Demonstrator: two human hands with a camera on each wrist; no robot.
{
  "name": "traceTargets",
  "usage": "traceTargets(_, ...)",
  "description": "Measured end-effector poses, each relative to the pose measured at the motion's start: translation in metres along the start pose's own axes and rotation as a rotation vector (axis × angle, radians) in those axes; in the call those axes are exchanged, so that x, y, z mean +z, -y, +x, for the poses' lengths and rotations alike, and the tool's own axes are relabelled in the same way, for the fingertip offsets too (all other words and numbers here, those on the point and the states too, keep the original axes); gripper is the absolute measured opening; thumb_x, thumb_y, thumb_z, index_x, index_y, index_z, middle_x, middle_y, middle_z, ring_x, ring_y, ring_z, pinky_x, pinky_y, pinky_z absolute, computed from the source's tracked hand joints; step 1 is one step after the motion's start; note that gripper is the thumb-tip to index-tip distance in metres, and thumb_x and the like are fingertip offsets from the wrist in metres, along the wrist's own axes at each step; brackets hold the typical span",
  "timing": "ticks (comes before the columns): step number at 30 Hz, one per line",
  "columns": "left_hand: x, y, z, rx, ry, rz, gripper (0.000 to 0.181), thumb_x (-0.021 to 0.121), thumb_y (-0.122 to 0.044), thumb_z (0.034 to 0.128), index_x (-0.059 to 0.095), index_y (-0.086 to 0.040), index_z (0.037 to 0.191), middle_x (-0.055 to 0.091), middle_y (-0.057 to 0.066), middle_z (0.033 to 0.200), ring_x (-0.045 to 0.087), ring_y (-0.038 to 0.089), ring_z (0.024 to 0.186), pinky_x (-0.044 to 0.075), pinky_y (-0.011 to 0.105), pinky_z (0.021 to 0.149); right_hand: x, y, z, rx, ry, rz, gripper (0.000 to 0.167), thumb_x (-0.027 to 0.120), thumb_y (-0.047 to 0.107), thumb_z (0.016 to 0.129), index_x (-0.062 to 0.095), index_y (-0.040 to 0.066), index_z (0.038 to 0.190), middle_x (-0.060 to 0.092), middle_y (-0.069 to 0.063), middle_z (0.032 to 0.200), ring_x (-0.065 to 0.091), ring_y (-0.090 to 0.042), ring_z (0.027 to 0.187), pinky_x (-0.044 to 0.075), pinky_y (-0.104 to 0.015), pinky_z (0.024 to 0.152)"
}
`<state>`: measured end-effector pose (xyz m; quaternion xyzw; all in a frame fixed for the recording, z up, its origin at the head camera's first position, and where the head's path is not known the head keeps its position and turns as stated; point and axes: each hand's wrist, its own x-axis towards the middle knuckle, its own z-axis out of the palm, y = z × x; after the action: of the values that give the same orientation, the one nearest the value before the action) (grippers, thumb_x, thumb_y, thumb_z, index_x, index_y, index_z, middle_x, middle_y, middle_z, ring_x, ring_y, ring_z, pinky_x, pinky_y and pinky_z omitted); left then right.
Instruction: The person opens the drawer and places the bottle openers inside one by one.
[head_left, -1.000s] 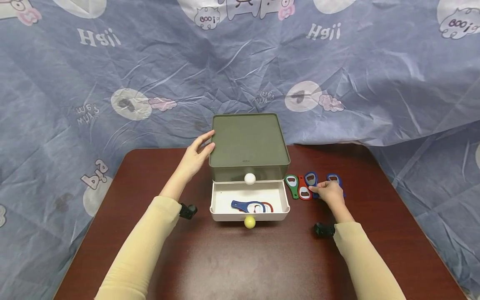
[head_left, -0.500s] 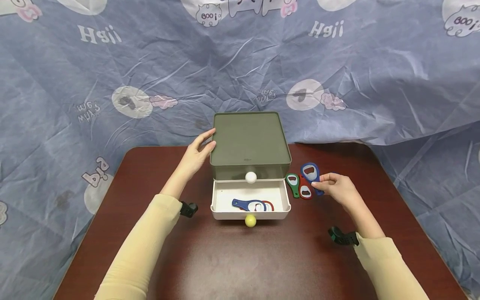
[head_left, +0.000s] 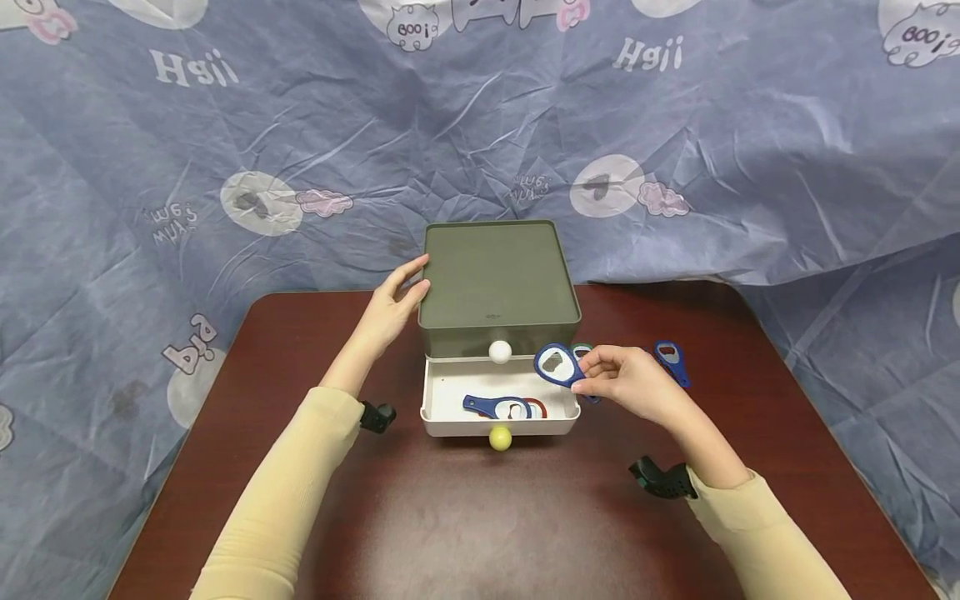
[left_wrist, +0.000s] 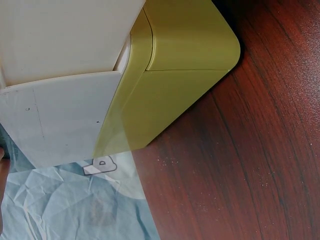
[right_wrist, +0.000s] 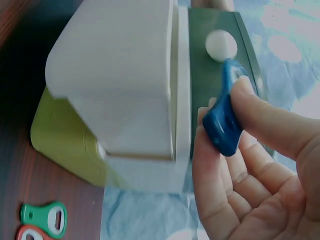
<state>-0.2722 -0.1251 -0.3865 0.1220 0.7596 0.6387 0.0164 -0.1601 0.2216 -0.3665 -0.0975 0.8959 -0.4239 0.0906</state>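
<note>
The right hand (head_left: 633,379) pinches a blue opener (head_left: 568,375) between thumb and fingers, above the right edge of the open drawer (head_left: 456,388). Its long axis is slanted: the ring end points left and toward the far edge of the desk (head_left: 495,533), the handle toward the near right corner. The left hand (head_left: 388,312), thumb and finger apart, touches the cabinet (head_left: 495,275) at its left edge. Along the drawer's front edge lies a second blue opener (head_left: 491,408), handle leftward, partly covering a red opener (head_left: 542,408).

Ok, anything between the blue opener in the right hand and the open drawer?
Nothing visible. The right hand pinches the blue opener, which, in the head view, overlaps the open drawer at its right rear.
</note>
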Motion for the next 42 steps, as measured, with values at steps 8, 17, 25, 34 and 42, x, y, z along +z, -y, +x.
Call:
traceTargets(8, 0.000, 0.002, 0.001, -0.001, 0.000, -0.006, 0.048, 0.054, -0.025, 0.1029, 0.044, -0.021, 0.149, 0.036, 0.007, 0.158, 0.046, 0.027, 0.138, 0.043, 0.045, 0.110, 0.025, 0.017, 0.015, -0.023, 0.077, -0.106, 0.023, 0.080, 0.020, 0.082, 0.072, 0.005, 0.097, 0.072, -0.002, 0.084, 0.065, -0.011, 0.079, 0.052, -0.027, 0.071)
traceTargets(17, 0.000, 0.001, -0.001, -0.006, 0.000, -0.006, 0.048, 0.054, -0.026, 0.1027, 0.044, -0.022, 0.150, 0.036, 0.008, 0.157, 0.047, 0.028, 0.138, 0.043, 0.046, 0.111, 0.051, 0.028, 0.026, -0.012, 0.064, -0.176, 0.017, 0.082, 0.016, 0.078, 0.073, 0.009, 0.091, 0.070, 0.002, 0.077, 0.061, -0.008, 0.070, 0.049, -0.026, 0.065)
traceTargets(25, -0.001, 0.000, -0.001, -0.009, -0.002, -0.009, 0.048, 0.053, -0.025, 0.1030, 0.044, -0.020, 0.150, 0.037, 0.009, 0.157, 0.046, 0.029, 0.138, 0.042, 0.047, 0.111, 0.073, 0.030, 0.036, -0.088, 0.023, -0.279, 0.019, 0.085, 0.015, 0.075, 0.073, 0.008, 0.087, 0.070, 0.002, 0.073, 0.060, -0.007, 0.068, 0.048, -0.023, 0.062)
traceTargets(34, -0.001, -0.001, -0.002, -0.006, 0.008, -0.014, 0.049, 0.053, -0.025, 0.1031, 0.041, -0.021, 0.151, 0.035, 0.007, 0.159, 0.044, 0.027, 0.140, 0.040, 0.047, 0.113, 0.082, 0.030, 0.037, -0.096, -0.021, -0.377, 0.022, 0.083, 0.014, 0.077, 0.074, 0.004, 0.094, 0.071, -0.002, 0.078, 0.064, -0.013, 0.074, 0.052, -0.029, 0.067)
traceTargets(42, 0.000, -0.001, -0.002, 0.014, 0.002, -0.011, 0.050, 0.056, -0.030, 0.1016, 0.044, -0.023, 0.149, 0.036, 0.010, 0.157, 0.046, 0.029, 0.138, 0.043, 0.046, 0.110, 0.083, 0.028, 0.035, -0.142, -0.049, -0.430, 0.022, 0.081, 0.008, 0.078, 0.075, 0.003, 0.099, 0.073, -0.007, 0.088, 0.067, -0.017, 0.081, 0.055, -0.035, 0.073)
